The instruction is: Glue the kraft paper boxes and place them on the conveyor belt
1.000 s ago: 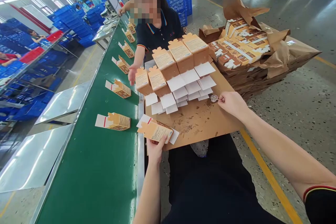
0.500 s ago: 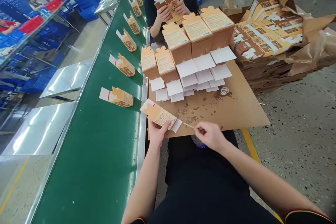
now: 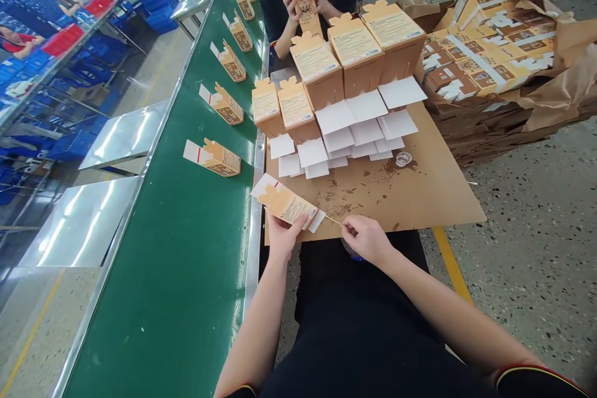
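My left hand [image 3: 283, 235] is closed around a printed tan carton [image 3: 290, 204], which lies tilted above the near left corner of the cardboard sheet [image 3: 433, 199]. A white flap sticks out at each end of this carton. Between the thumb and fingers of my right hand [image 3: 366, 237] is a thin stick [image 3: 333, 219], its far tip close to the flap at the carton's right end; whether it touches I cannot tell. Beyond my hands stand stacked cartons [image 3: 317, 68], with their white flaps [image 3: 336, 118] fanned toward me. A small clear dish [image 3: 403, 159] sits on the stained cardboard.
At my left runs a green conveyor belt [image 3: 177, 273] with a row of cartons [image 3: 219, 158] on it. Across the stack, a co-worker [image 3: 303, 0] holds brown cartons. A paper-wrapped pile of flat cartons [image 3: 494, 56] stands at the right. Metal tables [image 3: 84, 224] adjoin the belt.
The stick in my right hand has shifted slightly left, toward the carton. My left hand keeps its hold. Cartons on the belt have moved slightly away, and the co-worker has raised the brown cartons.
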`<act>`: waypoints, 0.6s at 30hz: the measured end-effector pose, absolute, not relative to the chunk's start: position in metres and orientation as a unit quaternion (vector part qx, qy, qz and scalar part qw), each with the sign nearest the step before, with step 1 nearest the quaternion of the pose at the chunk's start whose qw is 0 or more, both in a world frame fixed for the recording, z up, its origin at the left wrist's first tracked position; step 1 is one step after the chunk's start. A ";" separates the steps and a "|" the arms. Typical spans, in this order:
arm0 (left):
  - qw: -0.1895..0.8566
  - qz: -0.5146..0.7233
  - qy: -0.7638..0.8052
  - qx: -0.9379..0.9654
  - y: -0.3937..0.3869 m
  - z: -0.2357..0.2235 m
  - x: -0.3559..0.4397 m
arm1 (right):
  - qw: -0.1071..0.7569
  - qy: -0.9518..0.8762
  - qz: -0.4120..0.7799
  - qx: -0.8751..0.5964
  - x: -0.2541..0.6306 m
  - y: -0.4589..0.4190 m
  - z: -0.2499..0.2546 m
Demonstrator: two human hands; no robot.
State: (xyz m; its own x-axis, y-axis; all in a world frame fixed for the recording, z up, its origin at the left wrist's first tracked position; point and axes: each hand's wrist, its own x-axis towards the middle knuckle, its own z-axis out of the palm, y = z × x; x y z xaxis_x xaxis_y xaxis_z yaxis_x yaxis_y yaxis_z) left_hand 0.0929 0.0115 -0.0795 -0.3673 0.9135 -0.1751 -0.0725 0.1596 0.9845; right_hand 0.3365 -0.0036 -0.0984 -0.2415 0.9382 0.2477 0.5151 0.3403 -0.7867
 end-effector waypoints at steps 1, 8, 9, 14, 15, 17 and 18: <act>0.433 0.551 0.626 0.343 0.009 -0.083 0.096 | 0.377 -0.720 0.295 -0.502 0.340 -0.003 -0.096; 0.315 0.492 0.711 0.391 -0.007 -0.088 0.110 | 0.426 -0.643 0.325 -0.547 0.359 -0.011 -0.086; 0.307 0.483 0.718 0.397 -0.008 -0.086 0.110 | 0.431 -0.638 0.327 -0.548 0.361 -0.013 -0.086; 0.294 0.467 0.721 0.417 -0.008 -0.080 0.112 | 0.436 -0.631 0.328 -0.552 0.371 -0.021 -0.084; 0.291 0.468 0.720 0.421 -0.008 -0.081 0.114 | 0.433 -0.629 0.327 -0.557 0.372 -0.022 -0.083; 0.286 0.467 0.719 0.428 -0.008 -0.083 0.118 | 0.432 -0.626 0.324 -0.562 0.372 -0.021 -0.081; 0.285 0.465 0.719 0.431 -0.008 -0.084 0.121 | 0.435 -0.626 0.323 -0.561 0.371 -0.020 -0.079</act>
State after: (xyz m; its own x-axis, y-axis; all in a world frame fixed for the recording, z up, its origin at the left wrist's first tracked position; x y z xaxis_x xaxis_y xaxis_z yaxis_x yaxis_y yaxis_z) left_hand 0.1206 -0.0081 -0.0842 -0.4670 0.8842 -0.0085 0.3549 0.1962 0.9141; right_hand 0.3710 -0.0201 -0.0794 0.0082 0.9834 0.1810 0.4214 0.1608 -0.8925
